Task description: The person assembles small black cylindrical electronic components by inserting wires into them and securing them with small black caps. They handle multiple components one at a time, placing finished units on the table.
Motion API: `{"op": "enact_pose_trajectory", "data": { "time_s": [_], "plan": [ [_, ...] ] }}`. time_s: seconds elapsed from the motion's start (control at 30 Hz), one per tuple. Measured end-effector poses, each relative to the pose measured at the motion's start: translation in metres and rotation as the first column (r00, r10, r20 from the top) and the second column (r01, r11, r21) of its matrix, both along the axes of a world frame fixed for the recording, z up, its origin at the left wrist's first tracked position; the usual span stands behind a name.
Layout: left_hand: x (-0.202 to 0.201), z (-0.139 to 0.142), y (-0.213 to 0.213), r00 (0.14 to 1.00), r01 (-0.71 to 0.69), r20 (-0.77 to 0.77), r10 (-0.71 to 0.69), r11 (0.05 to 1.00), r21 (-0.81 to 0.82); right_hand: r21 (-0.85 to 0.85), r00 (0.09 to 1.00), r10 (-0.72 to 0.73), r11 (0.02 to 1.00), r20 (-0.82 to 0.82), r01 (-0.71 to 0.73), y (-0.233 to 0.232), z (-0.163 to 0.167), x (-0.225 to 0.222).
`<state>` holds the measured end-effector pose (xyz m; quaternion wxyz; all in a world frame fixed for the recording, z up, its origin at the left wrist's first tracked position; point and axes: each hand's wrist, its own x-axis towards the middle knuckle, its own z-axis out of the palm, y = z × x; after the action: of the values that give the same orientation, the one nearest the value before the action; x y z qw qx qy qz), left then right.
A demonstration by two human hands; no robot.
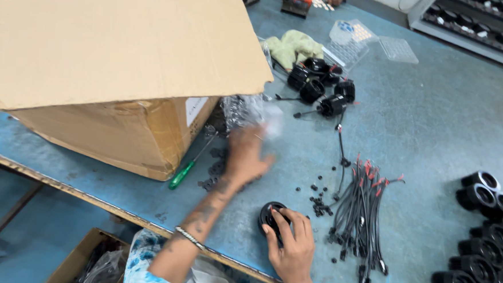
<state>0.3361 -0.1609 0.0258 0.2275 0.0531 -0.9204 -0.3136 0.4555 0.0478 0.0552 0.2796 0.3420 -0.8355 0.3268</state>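
A round black part (271,216) is gripped on the near table edge by the right hand (293,250), while the open-fingered left hand (245,155) is stretched farther away, to the left, touching a clear plastic bag (247,111).

L arm comes up from the near edge of the table (436,111), forearm angled up and to the right, tattooed, thin bracelet at the wrist. L hand (245,155) is stretched well in from the near edge, seen from the back, fingers spread and slightly curled, tips blurred; can't tell if they grip anything. R hand (293,247) sits close to the near edge, wrist entering from the bottom w/ an orange band, palm down, fingers bent and wrapped over a round black part (270,217), thumb on its left side. Hands are apart, L farther in than R.
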Motion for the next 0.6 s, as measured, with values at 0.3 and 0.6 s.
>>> {"op": "enact_pose_trajectory", "data": {
  "time_s": [0.3,0.6],
  "plan": [
    [-0.008,-0.022,0.047,0.977,0.21,0.032,-0.21,0.977,-0.018,-0.022,0.998,-0.028,0.999,-0.049,0.027,-0.003,-0.008,-0.004],
    [0.227,-0.064,-0.054,0.794,-0.093,-0.489,0.362,0.867,0.49,0.137,0.989,0.036,0.99,-0.143,-0.017,0.036,-0.071,-0.024]
  ]
}}
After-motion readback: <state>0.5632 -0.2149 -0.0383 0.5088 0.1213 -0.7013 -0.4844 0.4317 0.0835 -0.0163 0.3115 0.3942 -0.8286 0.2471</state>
